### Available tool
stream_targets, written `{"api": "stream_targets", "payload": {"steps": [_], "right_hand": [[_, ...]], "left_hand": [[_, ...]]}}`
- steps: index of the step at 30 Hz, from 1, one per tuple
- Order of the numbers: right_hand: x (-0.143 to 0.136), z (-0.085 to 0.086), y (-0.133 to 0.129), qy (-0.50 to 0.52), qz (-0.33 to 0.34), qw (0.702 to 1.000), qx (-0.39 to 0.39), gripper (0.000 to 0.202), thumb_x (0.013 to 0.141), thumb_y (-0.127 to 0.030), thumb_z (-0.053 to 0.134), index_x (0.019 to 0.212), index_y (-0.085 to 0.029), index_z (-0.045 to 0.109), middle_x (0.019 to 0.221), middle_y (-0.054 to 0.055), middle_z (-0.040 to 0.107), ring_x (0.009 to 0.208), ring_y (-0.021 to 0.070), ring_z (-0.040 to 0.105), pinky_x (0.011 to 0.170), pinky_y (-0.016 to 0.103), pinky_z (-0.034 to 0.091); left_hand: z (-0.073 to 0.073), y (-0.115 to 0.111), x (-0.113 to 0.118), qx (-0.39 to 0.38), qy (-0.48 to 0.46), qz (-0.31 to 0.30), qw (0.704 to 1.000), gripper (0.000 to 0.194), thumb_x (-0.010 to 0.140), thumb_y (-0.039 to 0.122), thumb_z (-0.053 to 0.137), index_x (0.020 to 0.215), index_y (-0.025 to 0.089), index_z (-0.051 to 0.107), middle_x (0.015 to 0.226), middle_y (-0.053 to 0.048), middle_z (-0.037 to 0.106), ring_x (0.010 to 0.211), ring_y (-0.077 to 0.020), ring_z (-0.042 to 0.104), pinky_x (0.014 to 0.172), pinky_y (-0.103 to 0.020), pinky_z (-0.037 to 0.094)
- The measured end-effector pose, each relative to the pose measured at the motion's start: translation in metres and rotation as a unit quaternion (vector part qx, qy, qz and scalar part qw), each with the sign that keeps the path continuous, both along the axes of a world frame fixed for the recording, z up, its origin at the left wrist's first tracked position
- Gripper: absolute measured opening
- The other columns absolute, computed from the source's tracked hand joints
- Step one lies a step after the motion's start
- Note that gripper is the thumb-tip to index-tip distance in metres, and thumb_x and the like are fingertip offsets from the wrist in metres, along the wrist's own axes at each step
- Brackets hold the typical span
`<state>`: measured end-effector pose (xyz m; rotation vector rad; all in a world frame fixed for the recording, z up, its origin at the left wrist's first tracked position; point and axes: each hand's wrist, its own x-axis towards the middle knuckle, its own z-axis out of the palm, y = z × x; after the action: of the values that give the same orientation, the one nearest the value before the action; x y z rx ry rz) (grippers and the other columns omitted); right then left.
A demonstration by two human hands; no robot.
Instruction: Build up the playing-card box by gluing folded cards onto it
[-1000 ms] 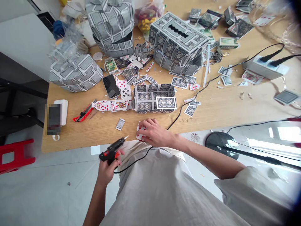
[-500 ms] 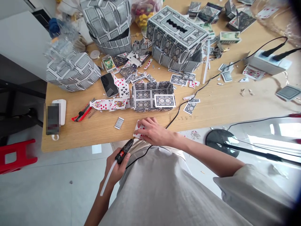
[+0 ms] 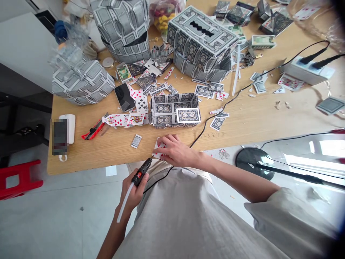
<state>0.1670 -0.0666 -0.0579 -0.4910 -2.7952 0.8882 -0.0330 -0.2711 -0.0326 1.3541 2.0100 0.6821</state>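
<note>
My left hand (image 3: 132, 192) is wrapped around a black hot glue gun (image 3: 142, 171), a white glue stick (image 3: 125, 203) trailing from its back end. The gun's nozzle points at the near corner of a red-pipped playing card (image 3: 156, 148) by the table edge. Over that card lies my right hand (image 3: 176, 151), its bent fingers holding it against the table and covering most of it. A small grey patterned card piece (image 3: 136, 141) rests to the left. Beyond my right hand stands an open box made of playing cards (image 3: 164, 119), with a loose card (image 3: 188, 115) across its front right.
A red utility knife (image 3: 93, 131), a joined card strip (image 3: 118, 120) and a phone (image 3: 125, 97) lie left of the box. Behind stand a lidded card box (image 3: 202, 39) and woven card baskets (image 3: 83, 84). A black cord (image 3: 229, 102) runs from a power strip (image 3: 308, 70) across the table.
The glue gun has shifted very slightly, its nozzle a little to the left and its glue stick swung slightly right. My right hand stays in place on the card.
</note>
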Motion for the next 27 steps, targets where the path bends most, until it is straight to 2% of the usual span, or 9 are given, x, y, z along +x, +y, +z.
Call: {"api": "stream_targets", "payload": {"steps": [8,15,20,22,24,27], "right_hand": [[-0.001,0.002,0.000,-0.008,-0.001,1.000,0.001,0.037,0.106,-0.033,0.062,0.143,-0.028,0.069,0.134,0.015,0.059,0.115,0.0302,0.049,0.099,0.044,0.033],[-0.001,-0.002,-0.001,0.006,0.001,1.000,0.008,0.036,0.106,-0.032,0.063,0.141,-0.031,0.071,0.132,0.014,0.059,0.115,0.0301,0.049,0.099,0.044,0.033],[0.000,-0.002,0.001,0.015,0.003,1.000,0.004,0.034,0.106,-0.032,0.063,0.139,-0.030,0.071,0.131,0.014,0.059,0.113,0.0293,0.049,0.098,0.043,0.033],[-0.001,-0.002,0.001,0.015,0.004,1.000,0.002,0.034,0.106,-0.031,0.064,0.138,-0.029,0.071,0.132,0.014,0.059,0.112,0.0292,0.049,0.097,0.043,0.033],[0.000,-0.001,0.002,0.011,0.004,1.000,-0.002,0.032,0.105,-0.031,0.064,0.136,-0.027,0.071,0.132,0.015,0.060,0.112,0.0295,0.050,0.098,0.043,0.034],[0.001,0.000,0.004,0.019,0.007,1.000,-0.018,0.028,0.105,-0.030,0.064,0.131,-0.023,0.072,0.134,0.014,0.062,0.116,0.0295,0.052,0.101,0.044,0.036]], "left_hand": [[0.007,0.004,0.001,-0.015,0.001,-0.001,1.000,0.032,0.102,0.046,0.058,0.079,0.025,0.054,0.058,0.005,0.053,0.053,-0.0154,0.053,0.056,-0.026,0.042],[0.029,0.013,0.004,-0.047,0.023,0.004,0.999,0.034,0.103,0.050,0.058,0.080,0.025,0.056,0.060,0.004,0.053,0.056,-0.0164,0.053,0.058,-0.026,0.044],[0.044,0.024,0.006,-0.088,0.009,0.005,0.996,0.035,0.102,0.052,0.059,0.083,0.024,0.065,0.068,0.000,0.065,0.062,-0.0186,0.060,0.063,-0.028,0.048],[0.046,0.024,0.000,-0.125,-0.029,0.020,0.992,0.040,0.101,0.055,0.060,0.080,0.022,0.068,0.060,0.000,0.062,0.057,-0.0179,0.058,0.060,-0.028,0.047],[0.046,0.020,-0.010,-0.136,-0.106,0.047,0.984,0.047,0.100,0.060,0.060,0.078,0.020,0.070,0.053,0.001,0.057,0.050,-0.0160,0.054,0.054,-0.027,0.046],[0.043,0.012,-0.026,-0.032,-0.259,0.115,0.959,0.049,0.097,0.063,0.063,0.083,0.018,0.071,0.062,-0.002,0.064,0.048,-0.0147,0.054,0.044,-0.026,0.043]]}}
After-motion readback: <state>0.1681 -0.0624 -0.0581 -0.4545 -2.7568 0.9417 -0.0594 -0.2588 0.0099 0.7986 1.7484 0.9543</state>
